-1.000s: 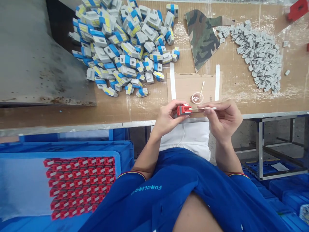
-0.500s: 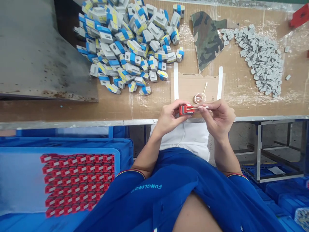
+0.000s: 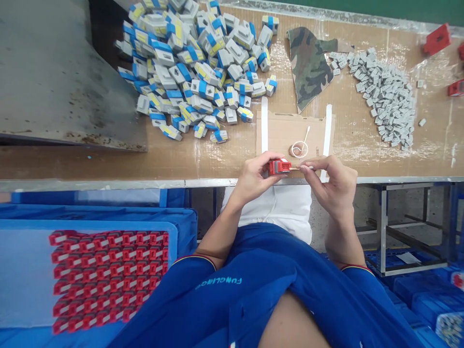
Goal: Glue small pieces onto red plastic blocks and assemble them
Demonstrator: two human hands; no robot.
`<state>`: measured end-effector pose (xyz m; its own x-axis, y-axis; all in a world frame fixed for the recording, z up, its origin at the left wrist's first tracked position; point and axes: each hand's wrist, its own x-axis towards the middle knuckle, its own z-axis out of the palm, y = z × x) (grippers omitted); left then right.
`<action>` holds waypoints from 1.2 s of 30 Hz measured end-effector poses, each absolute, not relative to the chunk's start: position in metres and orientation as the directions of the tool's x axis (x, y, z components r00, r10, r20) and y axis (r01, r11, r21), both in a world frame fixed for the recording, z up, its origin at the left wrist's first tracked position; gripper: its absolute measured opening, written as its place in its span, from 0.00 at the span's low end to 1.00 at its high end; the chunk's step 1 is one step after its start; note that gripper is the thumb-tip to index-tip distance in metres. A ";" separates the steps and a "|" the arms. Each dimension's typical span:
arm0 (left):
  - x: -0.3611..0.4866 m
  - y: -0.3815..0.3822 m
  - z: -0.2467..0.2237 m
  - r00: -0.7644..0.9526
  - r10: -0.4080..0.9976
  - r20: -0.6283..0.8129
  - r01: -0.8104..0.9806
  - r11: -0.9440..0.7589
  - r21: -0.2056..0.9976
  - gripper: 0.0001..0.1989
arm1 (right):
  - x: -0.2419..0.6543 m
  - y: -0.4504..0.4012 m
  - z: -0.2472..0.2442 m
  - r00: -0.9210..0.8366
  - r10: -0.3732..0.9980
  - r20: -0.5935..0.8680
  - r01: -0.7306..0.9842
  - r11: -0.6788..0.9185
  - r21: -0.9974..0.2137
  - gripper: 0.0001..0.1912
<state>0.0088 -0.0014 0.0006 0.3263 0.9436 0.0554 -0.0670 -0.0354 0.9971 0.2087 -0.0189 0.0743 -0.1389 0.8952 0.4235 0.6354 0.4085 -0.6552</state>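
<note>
My left hand (image 3: 253,176) grips a small red and grey plastic part (image 3: 279,166) just above the table's front edge. In my right hand (image 3: 331,181) a cotton swab (image 3: 295,168) is pinched between thumb and fingers, its tip at the right end of the red part. Behind both hands stands a small round cup (image 3: 299,149) on a cardboard sheet (image 3: 279,128). A second cotton swab (image 3: 307,134) leans out of that cup.
A large heap of grey, blue and yellow parts (image 3: 195,72) covers the table's left middle. Small grey pieces (image 3: 387,96) lie at right, past a camouflage cloth (image 3: 308,63). Rows of red parts (image 3: 108,275) fill a blue crate (image 3: 174,241) at lower left. A metal cover (image 3: 65,72) stands at left.
My right hand has drawn slightly right, and the swab's tip has shifted from over the red part to its right end. My left hand still holds the part. The view has shifted slightly.
</note>
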 end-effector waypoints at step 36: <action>-0.046 -0.038 -0.002 0.058 0.998 0.036 -0.284 -0.018 0.959 0.25 | 0.101 0.098 0.025 -0.276 0.935 0.221 0.812 0.350 -0.467 0.10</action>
<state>-0.0464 -0.0380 -0.0020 0.0582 0.9977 0.0358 -0.2839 -0.0178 0.9587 0.1005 0.0983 0.0255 -0.2761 0.9354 0.2208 0.8123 0.3499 -0.4666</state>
